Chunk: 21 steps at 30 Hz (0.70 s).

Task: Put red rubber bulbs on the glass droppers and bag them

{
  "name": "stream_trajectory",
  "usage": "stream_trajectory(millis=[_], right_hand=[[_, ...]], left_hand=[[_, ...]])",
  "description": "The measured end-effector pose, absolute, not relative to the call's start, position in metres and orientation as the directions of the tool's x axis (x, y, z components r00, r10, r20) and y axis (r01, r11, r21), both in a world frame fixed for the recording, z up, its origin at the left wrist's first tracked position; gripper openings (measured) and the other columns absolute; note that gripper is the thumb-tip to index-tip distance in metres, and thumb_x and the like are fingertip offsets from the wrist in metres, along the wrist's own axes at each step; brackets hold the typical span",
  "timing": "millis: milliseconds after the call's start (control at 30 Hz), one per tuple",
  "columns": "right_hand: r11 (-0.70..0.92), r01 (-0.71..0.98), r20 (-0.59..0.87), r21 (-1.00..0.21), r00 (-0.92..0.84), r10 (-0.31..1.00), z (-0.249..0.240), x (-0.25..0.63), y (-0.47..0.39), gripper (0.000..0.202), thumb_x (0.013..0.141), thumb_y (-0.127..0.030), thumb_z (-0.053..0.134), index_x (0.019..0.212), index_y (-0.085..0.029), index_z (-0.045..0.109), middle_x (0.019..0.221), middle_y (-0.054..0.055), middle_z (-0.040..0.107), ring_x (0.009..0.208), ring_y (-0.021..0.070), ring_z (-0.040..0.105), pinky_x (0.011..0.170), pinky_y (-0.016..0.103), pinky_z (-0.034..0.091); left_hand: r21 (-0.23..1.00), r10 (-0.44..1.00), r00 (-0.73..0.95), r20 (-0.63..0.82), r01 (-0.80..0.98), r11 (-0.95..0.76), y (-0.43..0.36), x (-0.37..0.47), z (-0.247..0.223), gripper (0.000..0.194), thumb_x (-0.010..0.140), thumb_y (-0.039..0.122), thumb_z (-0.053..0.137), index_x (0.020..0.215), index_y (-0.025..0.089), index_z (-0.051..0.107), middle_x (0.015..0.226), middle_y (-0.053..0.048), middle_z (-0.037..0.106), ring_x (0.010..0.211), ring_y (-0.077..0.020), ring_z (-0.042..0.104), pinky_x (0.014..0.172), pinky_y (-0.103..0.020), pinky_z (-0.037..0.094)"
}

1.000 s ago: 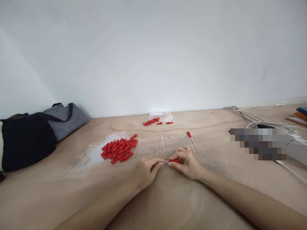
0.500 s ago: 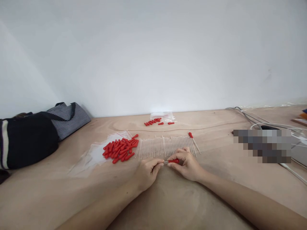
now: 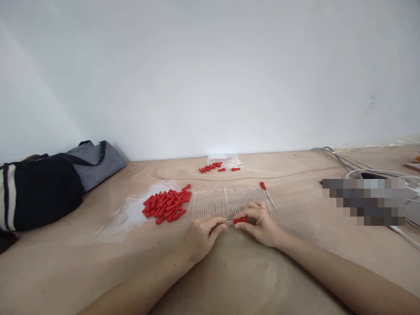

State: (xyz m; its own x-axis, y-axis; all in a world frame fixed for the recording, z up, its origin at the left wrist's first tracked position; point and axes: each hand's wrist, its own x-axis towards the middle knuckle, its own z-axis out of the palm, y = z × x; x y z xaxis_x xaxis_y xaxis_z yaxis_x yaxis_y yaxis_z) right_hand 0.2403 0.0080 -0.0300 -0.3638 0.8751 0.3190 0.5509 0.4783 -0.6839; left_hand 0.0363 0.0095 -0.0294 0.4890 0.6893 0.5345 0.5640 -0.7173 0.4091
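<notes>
Between the fingertips of my left hand [image 3: 205, 236] is a thin clear glass tube [image 3: 229, 222]. My right hand [image 3: 260, 225] pinches a red rubber bulb [image 3: 240, 220], which meets the tube's right end. Just beyond both hands lies a long row of clear tubes [image 3: 210, 202], side by side. To its left is a heap of red bulbs [image 3: 164, 205], partly on clear plastic bags [image 3: 127, 212]. At the right end of the row lies a tube with a red bulb [image 3: 263, 186] on its far end.
Near the wall are more red bulbs [image 3: 210, 167], a small clear bag [image 3: 223, 158] and thin tubes. A black bag [image 3: 49, 192] and a striped bag [image 3: 100, 166] stand at the left. Cables [image 3: 344, 162] and a blurred object [image 3: 364, 201] lie at the right.
My right hand and the red bulb have shifted slightly right, and more of the tube shows between my hands. The whole view has also shifted a little.
</notes>
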Motion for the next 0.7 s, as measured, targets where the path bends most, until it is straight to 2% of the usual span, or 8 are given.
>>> stream_trajectory(millis=[233, 333, 467, 567, 633, 700], right_hand=[[0.455, 0.575, 0.310, -0.679, -0.337, 0.889, -0.029, 0.241, 0.006, 0.013, 0.076, -0.035, 0.057, 0.079, -0.027, 0.067, 0.069, 0.000, 0.060, 0.073, 0.0163, 0.052, 0.086, 0.047, 0.021], [0.437, 0.533, 0.323, -0.724, -0.297, 0.898, -0.029, 0.240, 0.005, 0.015, 0.075, -0.038, 0.058, 0.078, -0.026, 0.067, 0.071, 0.001, 0.061, 0.075, 0.0176, 0.052, 0.087, 0.048, 0.023], [0.376, 0.270, 0.328, -0.886, -0.207, 0.922, -0.026, 0.237, 0.009, 0.026, 0.070, -0.044, 0.060, 0.086, -0.023, 0.062, 0.075, 0.002, 0.061, 0.076, 0.0173, 0.054, 0.077, 0.037, 0.038], [0.302, 0.041, 0.298, -0.952, -0.080, 0.951, -0.016, 0.248, 0.024, 0.034, 0.066, -0.044, 0.064, 0.091, -0.023, 0.055, 0.075, 0.000, 0.059, 0.071, 0.0142, 0.054, 0.066, 0.029, 0.042], [0.271, -0.021, 0.270, -0.962, 0.049, 0.962, -0.006, 0.270, 0.040, 0.039, 0.064, -0.043, 0.066, 0.095, -0.024, 0.052, 0.074, -0.002, 0.058, 0.070, 0.0130, 0.054, 0.064, 0.026, 0.041], [0.252, 0.025, 0.253, -0.967, 0.133, 0.958, 0.003, 0.301, 0.058, 0.036, 0.064, -0.040, 0.066, 0.093, -0.023, 0.054, 0.072, -0.002, 0.058, 0.068, 0.0117, 0.053, 0.062, 0.024, 0.040]], left_hand=[[0.413, 0.677, 0.500, 0.539, 0.544, -0.731, 0.009, 0.035, -0.028, 0.017, 0.084, 0.022, 0.048, 0.085, 0.020, 0.064, 0.075, -0.001, 0.069, 0.067, -0.0132, 0.063, 0.064, -0.024, 0.049], [0.433, 0.691, 0.486, 0.535, 0.544, -0.718, 0.008, 0.037, -0.029, 0.017, 0.084, 0.024, 0.047, 0.085, 0.020, 0.064, 0.076, -0.001, 0.069, 0.068, -0.0132, 0.063, 0.066, -0.024, 0.049], [0.445, 0.689, 0.508, 0.517, 0.528, -0.724, 0.007, 0.037, -0.025, 0.017, 0.083, 0.026, 0.049, 0.093, 0.020, 0.061, 0.080, -0.001, 0.068, 0.070, -0.0134, 0.062, 0.065, -0.023, 0.049], [0.405, 0.676, 0.495, 0.546, 0.551, -0.730, 0.011, 0.029, -0.020, 0.024, 0.081, 0.029, 0.052, 0.102, 0.020, 0.057, 0.089, -0.004, 0.066, 0.080, -0.0157, 0.060, 0.071, -0.026, 0.048], [0.362, 0.681, 0.433, 0.591, 0.612, -0.703, 0.017, 0.019, -0.016, 0.023, 0.080, 0.029, 0.052, 0.099, 0.019, 0.057, 0.091, -0.005, 0.064, 0.085, -0.0179, 0.057, 0.076, -0.030, 0.046], [0.304, 0.692, 0.359, 0.627, 0.705, -0.641, 0.025, 0.007, -0.012, 0.017, 0.079, 0.027, 0.050, 0.090, 0.019, 0.060, 0.085, -0.005, 0.062, 0.084, -0.0195, 0.056, 0.078, -0.034, 0.044]])
